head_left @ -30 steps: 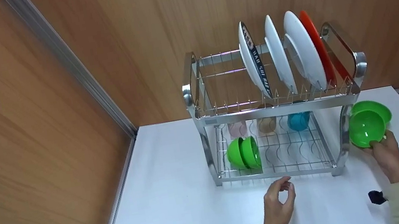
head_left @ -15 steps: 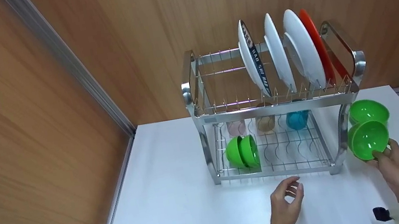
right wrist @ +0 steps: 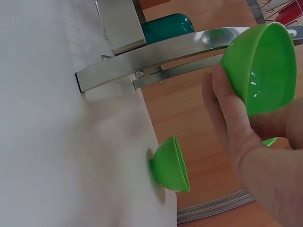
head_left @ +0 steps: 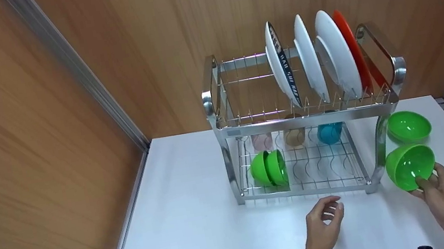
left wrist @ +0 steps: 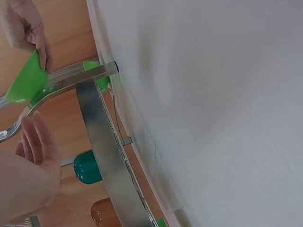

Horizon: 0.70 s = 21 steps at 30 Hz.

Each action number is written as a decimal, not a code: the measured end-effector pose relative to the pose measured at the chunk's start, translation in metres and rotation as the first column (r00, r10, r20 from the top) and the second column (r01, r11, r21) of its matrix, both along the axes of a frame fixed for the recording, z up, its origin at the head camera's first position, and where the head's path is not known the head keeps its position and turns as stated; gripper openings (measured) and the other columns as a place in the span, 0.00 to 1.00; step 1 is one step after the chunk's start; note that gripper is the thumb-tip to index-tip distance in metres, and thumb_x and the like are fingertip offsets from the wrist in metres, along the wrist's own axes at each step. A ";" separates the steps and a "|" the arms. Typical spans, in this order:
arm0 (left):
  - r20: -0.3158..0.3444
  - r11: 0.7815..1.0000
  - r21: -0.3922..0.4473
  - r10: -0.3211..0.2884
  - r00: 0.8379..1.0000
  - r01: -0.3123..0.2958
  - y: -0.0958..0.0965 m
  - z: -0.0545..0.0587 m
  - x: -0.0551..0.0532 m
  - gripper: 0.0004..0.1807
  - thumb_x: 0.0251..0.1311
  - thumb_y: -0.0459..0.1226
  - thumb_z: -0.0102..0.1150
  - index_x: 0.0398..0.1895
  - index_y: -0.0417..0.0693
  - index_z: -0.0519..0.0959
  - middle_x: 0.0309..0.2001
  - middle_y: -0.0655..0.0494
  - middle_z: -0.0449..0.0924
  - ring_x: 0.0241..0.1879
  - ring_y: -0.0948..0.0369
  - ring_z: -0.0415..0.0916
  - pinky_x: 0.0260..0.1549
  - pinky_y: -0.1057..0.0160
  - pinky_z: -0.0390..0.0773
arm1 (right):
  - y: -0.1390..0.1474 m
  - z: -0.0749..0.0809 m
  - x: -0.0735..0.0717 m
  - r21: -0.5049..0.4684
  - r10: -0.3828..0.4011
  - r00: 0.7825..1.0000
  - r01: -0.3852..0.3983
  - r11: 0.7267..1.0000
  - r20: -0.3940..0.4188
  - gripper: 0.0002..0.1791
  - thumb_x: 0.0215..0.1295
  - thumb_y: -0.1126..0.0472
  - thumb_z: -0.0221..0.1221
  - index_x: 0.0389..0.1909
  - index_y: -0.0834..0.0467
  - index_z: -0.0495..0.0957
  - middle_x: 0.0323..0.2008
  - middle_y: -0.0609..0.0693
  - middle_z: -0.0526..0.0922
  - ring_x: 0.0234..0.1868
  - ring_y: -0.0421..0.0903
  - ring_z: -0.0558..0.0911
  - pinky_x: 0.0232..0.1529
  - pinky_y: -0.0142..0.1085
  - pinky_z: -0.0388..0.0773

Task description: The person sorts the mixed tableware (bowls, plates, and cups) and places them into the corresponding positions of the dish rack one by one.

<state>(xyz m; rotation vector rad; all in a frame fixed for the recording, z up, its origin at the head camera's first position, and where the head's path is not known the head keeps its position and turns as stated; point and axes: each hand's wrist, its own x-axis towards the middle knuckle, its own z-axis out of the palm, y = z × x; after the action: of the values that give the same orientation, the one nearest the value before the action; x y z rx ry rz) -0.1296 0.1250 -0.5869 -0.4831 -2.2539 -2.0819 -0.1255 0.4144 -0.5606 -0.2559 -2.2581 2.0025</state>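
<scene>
My right hand (head_left: 443, 202) holds a green bowl (head_left: 409, 164) by its rim, thumb inside and fingers beneath, off the table at the right of the dish rack (head_left: 295, 124). Also in the right wrist view, that hand (right wrist: 255, 142) grips the tilted bowl (right wrist: 267, 66). Behind it, a second green bowl (head_left: 408, 126) stands upright on the table. My left hand (head_left: 323, 227) hovers before the rack's front edge with loosely curled fingers, holding nothing. Two green bowls (head_left: 268, 169) lean on their sides in the lower tier, at the left.
White plates (head_left: 308, 63) and a red plate (head_left: 354, 51) stand on edge in the upper tier. Pink, amber and blue cups (head_left: 330, 133) sit at the back of the lower tier. Wooden panels (head_left: 134, 44) enclose the white table (head_left: 193, 221) at the back and sides.
My right hand has drawn its bowl toward me, away from the bowl behind, and tipped it a little. My left hand has shifted slightly rightward.
</scene>
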 end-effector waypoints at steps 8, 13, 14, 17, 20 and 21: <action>0.050 1.000 0.013 -0.002 0.999 0.001 0.006 0.004 0.003 0.09 0.74 0.42 0.59 0.52 0.53 0.81 0.40 0.68 0.82 0.38 0.73 0.81 0.38 0.68 0.84 | -0.015 0.009 0.019 0.071 -0.001 0.999 -0.002 0.997 0.042 0.37 0.84 0.56 0.41 0.80 0.65 0.34 0.74 0.79 0.49 0.51 0.20 0.76 0.50 0.28 0.82; 0.069 1.000 0.020 0.003 0.998 -0.004 0.009 0.007 0.004 0.10 0.74 0.43 0.59 0.53 0.54 0.81 0.40 0.69 0.81 0.39 0.72 0.81 0.39 0.70 0.84 | -0.023 0.014 0.028 0.102 0.029 0.994 -0.040 0.994 0.106 0.38 0.84 0.51 0.41 0.80 0.62 0.34 0.75 0.75 0.52 0.52 0.21 0.76 0.51 0.29 0.82; 0.073 1.000 0.029 -0.003 0.997 0.001 0.009 0.008 0.004 0.11 0.74 0.43 0.59 0.54 0.53 0.81 0.40 0.68 0.81 0.39 0.72 0.81 0.39 0.69 0.84 | -0.025 0.015 0.029 0.101 0.034 0.992 -0.047 0.994 0.121 0.38 0.84 0.50 0.41 0.81 0.61 0.34 0.76 0.74 0.52 0.51 0.21 0.76 0.51 0.29 0.82; 0.087 0.998 0.061 -0.022 0.996 0.017 0.011 0.010 0.005 0.13 0.74 0.44 0.58 0.56 0.51 0.80 0.41 0.67 0.81 0.41 0.71 0.81 0.39 0.69 0.84 | -0.031 0.017 0.033 0.091 0.054 0.988 -0.068 0.994 0.145 0.38 0.84 0.48 0.42 0.80 0.60 0.35 0.77 0.71 0.52 0.51 0.21 0.77 0.52 0.31 0.82; 0.108 0.995 0.094 -0.048 0.993 0.038 0.014 0.013 0.006 0.15 0.75 0.45 0.57 0.59 0.51 0.79 0.43 0.67 0.81 0.42 0.71 0.81 0.40 0.68 0.85 | -0.039 0.018 0.037 0.069 0.073 0.986 -0.084 0.994 0.147 0.38 0.83 0.47 0.45 0.80 0.58 0.38 0.77 0.70 0.53 0.51 0.22 0.77 0.52 0.33 0.82; 0.114 0.994 0.095 -0.056 0.992 0.045 0.015 0.014 0.006 0.16 0.75 0.46 0.57 0.60 0.52 0.78 0.44 0.67 0.81 0.43 0.71 0.81 0.40 0.68 0.85 | -0.041 0.018 0.038 0.065 0.078 0.987 -0.088 0.994 0.143 0.38 0.83 0.47 0.45 0.80 0.57 0.39 0.76 0.70 0.54 0.51 0.22 0.77 0.52 0.34 0.83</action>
<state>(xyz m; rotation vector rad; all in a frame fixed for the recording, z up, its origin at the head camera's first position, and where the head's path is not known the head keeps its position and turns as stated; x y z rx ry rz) -0.1232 0.1403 -0.5725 -0.4292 -2.2150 -2.2838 -0.0875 0.3732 -0.5421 -0.3093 -2.4587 1.9977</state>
